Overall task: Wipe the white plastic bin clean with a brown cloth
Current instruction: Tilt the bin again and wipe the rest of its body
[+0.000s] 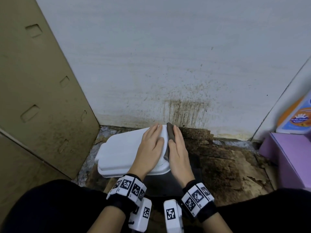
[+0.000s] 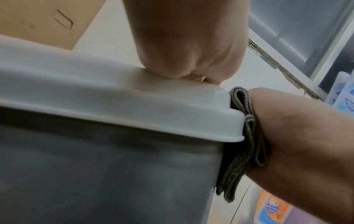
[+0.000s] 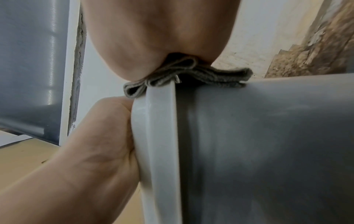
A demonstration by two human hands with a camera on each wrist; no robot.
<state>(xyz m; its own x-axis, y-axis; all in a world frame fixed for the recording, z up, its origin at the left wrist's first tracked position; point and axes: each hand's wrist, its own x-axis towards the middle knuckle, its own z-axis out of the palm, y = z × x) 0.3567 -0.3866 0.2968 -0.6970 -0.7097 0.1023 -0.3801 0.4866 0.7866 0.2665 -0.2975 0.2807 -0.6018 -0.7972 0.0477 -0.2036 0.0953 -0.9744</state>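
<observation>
**Cloth flat on the bin's side, and a dirty corner all round it**

The white plastic bin stands on the floor against the wall, lid on, straight below me. My left hand lies flat on the lid with straight fingers, steadying it. My right hand presses the folded brown cloth against the bin's right side, fingers straight along it; the left wrist view shows the cloth sandwiched between palm and the lid's rim, its folds hanging loose below.

What I worry about: the cloth is only pressed, not gripped, so I judge that a fast stroke could let it slide out from under my palm and drop. It would land on the stained cardboard, and then I would be smearing grime back onto the plastic. The bin looks light; if my left hand eases off, a sideways push could skid or tip it toward the brown panel on the left. The lid's overhanging rim could also catch a fold and bunch the cloth.

The floor is speckled stone, mostly under that torn, dark-stained cardboard. The pale wall carries brown drip streaks just behind the bin. To the right sit a purple box and an orange-and-blue package.
</observation>
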